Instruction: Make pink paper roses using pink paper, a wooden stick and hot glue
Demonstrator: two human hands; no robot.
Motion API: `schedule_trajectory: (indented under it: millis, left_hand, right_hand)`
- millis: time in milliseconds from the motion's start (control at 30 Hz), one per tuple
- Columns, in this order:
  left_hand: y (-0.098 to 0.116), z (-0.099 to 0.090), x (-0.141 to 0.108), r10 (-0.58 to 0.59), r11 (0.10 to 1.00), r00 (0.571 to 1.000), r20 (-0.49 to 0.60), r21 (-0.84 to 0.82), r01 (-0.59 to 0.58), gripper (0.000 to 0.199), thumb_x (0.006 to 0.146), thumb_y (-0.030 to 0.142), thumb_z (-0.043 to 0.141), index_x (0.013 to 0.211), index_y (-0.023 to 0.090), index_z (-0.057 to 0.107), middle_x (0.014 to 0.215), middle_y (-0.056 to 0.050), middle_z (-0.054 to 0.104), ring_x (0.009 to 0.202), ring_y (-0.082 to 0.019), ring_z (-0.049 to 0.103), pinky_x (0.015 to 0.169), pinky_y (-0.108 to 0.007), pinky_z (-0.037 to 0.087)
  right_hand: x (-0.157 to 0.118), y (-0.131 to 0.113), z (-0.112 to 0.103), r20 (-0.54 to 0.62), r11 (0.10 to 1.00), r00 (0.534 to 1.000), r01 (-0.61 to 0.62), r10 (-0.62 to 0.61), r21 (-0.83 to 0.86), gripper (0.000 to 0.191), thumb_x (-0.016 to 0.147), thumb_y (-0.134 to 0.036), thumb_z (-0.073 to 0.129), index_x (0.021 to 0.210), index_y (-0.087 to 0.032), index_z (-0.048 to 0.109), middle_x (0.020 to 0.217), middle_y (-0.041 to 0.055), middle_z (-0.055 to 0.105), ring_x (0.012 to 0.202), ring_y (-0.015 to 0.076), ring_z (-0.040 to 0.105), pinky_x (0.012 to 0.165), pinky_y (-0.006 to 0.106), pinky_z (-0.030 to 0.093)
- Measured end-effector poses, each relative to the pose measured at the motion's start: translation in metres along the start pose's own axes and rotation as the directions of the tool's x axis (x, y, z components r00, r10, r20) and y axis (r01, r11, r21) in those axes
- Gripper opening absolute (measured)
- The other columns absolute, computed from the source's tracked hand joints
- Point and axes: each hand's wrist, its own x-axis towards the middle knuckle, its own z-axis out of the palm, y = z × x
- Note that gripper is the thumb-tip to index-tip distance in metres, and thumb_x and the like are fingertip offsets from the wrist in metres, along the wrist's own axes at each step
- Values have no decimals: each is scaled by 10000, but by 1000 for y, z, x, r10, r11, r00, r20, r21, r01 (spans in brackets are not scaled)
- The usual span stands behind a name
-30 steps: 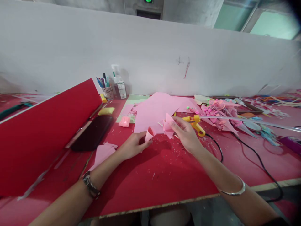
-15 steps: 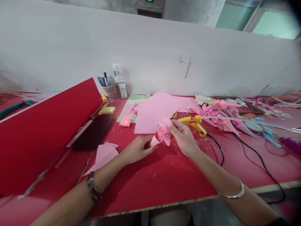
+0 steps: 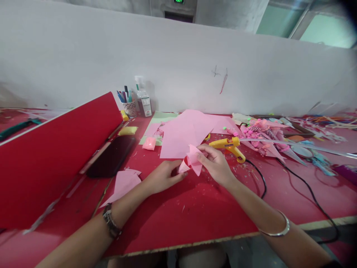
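Note:
My left hand (image 3: 167, 175) is closed round a small rolled paper cone (image 3: 184, 166), pink outside and red inside, tilted with its mouth to the right. In my right hand (image 3: 213, 160) a folded piece of pink paper (image 3: 194, 159) is pinched between thumb and fingers, right at the cone's mouth. Whether its lower end sits inside the cone I cannot tell. A yellow glue gun (image 3: 230, 147) with a long clear glue stick lies just beyond my right hand. Large pink paper sheets (image 3: 181, 136) spread out behind both hands.
A dark phone (image 3: 111, 156) and cut pink paper (image 3: 125, 182) lie left, beside a leaning red board (image 3: 61, 156). Farther back stand a pen cup (image 3: 129, 108) and a bottle (image 3: 144, 102). Pink paper bouquets (image 3: 264, 136) lie right; the gun's black cord (image 3: 309, 190) crosses the table.
The pink paper in my right hand has turned and come slightly down and left, now showing a smoother folded face. My left hand and the cone stay in place.

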Motion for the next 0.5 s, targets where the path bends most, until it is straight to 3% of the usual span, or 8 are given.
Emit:
schedule_trajectory:
  millis: [133, 267, 400, 500]
  left_hand:
    - [1, -1, 0, -6, 1000, 1000, -5, -4, 5, 214, 836, 302, 377, 744, 138, 479, 624, 37, 434, 556, -77, 360, 509, -197, 271]
    - [1, 0, 0, -15, 1000, 999, -31, -1, 15, 207, 818, 288, 402, 693, 135, 464, 580, 48, 391, 526, -68, 329, 482, -193, 254]
    - [1, 0, 0, -16, 1000, 999, -44, -2, 16, 197, 804, 277, 419, 676, 135, 462, 569, 55, 375, 516, -63, 314, 475, -190, 248]
    - [0, 0, 0, -15, 1000, 998, -59, 2, 15, 207, 803, 283, 423, 663, 134, 460, 561, 57, 363, 509, -61, 305, 470, -189, 243]
  right_hand:
    - [1, 2, -1, -28, 988, 994, 99, -103, -118, 138, 760, -275, 526, 870, -202, 566, 838, 18, 571, 799, 143, 535, 721, 275, 437]
    - [0, 1, -1, -50, 964, 978, 189, -201, -185, 290, 758, -220, 531, 1046, -246, 508, 986, 27, 567, 912, 155, 524, 815, 316, 416]
    - [-1, -3, -3, 47, 921, 963, 268, -265, -282, 172, 789, -202, 497, 924, -246, 594, 904, 23, 580, 864, 148, 535, 775, 305, 427]
    - [-1, -5, -4, 52, 906, 964, 262, -259, -333, 143, 788, -208, 505, 864, -236, 624, 859, 26, 550, 820, 140, 537, 725, 285, 437]
